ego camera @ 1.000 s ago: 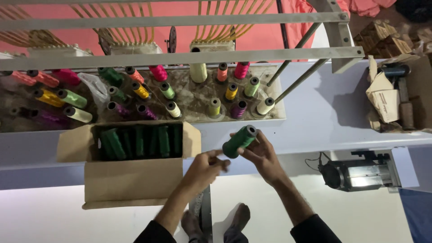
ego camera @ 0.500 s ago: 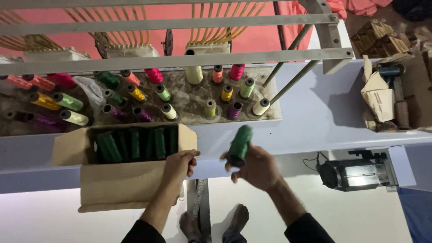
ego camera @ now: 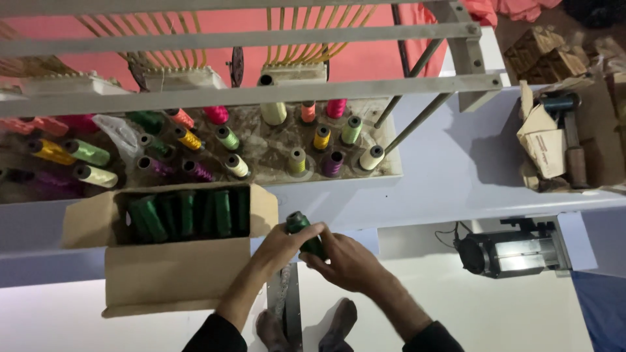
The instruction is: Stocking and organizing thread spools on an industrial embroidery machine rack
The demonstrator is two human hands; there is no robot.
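Observation:
A dark green thread spool (ego camera: 301,230) is gripped by both of my hands just in front of me, right of an open cardboard box (ego camera: 171,274). My left hand (ego camera: 282,246) wraps it from the left and my right hand (ego camera: 340,261) from below and the right. The box holds several more green spools (ego camera: 189,214) lying in a row. Beyond it a dusty spool rack (ego camera: 274,153) carries many thread cones in pink, yellow, green, purple and cream.
Grey metal bars (ego camera: 261,94) of a machine frame cross above the rack. A black motor unit (ego camera: 512,254) sits at the right. Cardboard scraps and a dark tool (ego camera: 561,137) lie on the shelf at far right. My feet (ego camera: 306,329) stand on the white floor below.
My left hand came back from the box flap to the spool. The spool has dropped lower and toward the left, and both hands now close around it.

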